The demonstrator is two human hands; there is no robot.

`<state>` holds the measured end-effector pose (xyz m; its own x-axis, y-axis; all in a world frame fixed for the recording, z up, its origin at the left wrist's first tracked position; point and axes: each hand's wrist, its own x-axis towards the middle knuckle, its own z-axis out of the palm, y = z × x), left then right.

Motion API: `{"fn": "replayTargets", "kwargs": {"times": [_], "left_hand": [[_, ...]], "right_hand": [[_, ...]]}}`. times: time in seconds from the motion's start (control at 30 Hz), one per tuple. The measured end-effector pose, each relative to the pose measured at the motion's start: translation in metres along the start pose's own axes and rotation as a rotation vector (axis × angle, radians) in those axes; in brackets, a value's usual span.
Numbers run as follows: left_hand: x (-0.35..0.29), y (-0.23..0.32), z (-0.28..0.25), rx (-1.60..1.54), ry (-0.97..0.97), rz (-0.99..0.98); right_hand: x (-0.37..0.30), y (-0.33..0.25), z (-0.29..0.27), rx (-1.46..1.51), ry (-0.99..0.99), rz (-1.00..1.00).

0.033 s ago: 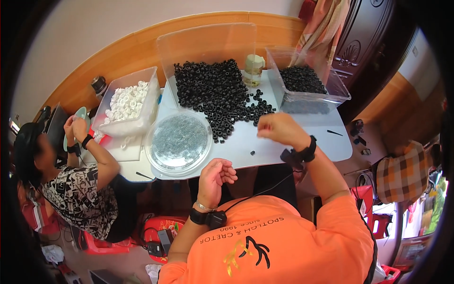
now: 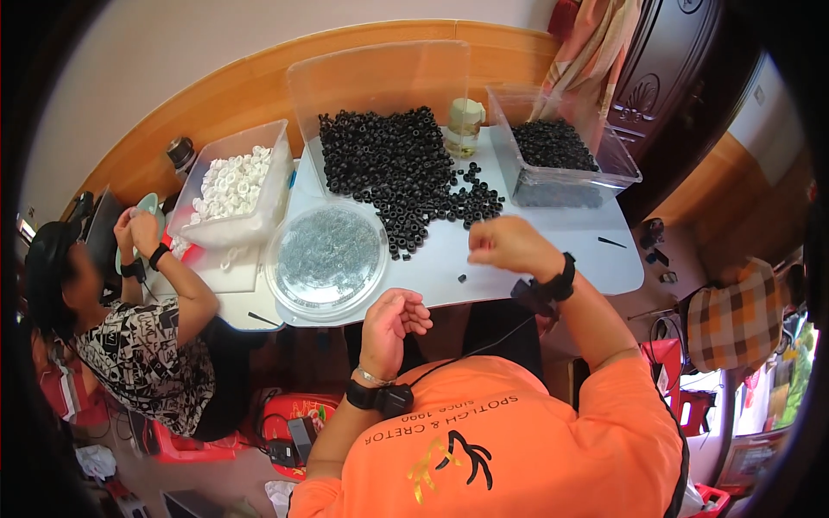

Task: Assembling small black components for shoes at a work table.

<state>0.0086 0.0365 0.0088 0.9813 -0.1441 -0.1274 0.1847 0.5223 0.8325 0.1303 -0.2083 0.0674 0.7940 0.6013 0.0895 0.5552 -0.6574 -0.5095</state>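
Observation:
My left hand (image 2: 396, 325) hovers at the table's front edge, beside the round tub. Its fingers are curled in together, and whatever they may hold is hidden. Over the white tabletop my right hand (image 2: 507, 248) is closed, fingertips bent down; anything in them is too small or hidden to make out. Just below it lies a single small black ring-shaped part (image 2: 462, 278). Beyond my hands spreads a large heap of black ring-shaped parts (image 2: 389, 160), spilling from a clear bin on its side. A round clear tub (image 2: 328, 259) holds many small silvery pieces.
At right stands a clear bin (image 2: 604, 180) of black parts; at left, a bin (image 2: 278, 186) of white rings. A lidded bottle (image 2: 465, 129) is behind the heap. A thin black tool (image 2: 612, 243) lies at right. On the left a person (image 2: 142, 345) works with raised hands.

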Motion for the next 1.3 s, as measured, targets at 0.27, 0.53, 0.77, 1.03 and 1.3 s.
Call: {"fn": "replayTargets", "kwargs": {"times": [0.27, 0.53, 0.77, 1.03, 1.3], "left_hand": [[0.005, -0.002, 0.0, -0.014, -0.011, -0.027], [0.002, -0.001, -0.006, -0.018, 0.013, -0.022], [0.026, -0.005, -0.004, 0.091, 0.053, -0.036], [0.103, -0.044, 0.041, 0.376, -0.245, -0.123], [0.125, -0.104, 0.087, 0.563, -0.311, -0.013]], "right_hand": [[0.004, 0.004, 0.046, -0.006, -0.236, -0.011], [0.034, 0.009, 0.038, -0.135, 0.033, -0.085], [0.016, -0.076, 0.017, 0.14, 0.083, -0.381], [0.039, -0.207, 0.04, 0.512, -0.334, -0.986], [0.051, -0.279, 0.108, 0.467, -0.98, -0.822]]}}
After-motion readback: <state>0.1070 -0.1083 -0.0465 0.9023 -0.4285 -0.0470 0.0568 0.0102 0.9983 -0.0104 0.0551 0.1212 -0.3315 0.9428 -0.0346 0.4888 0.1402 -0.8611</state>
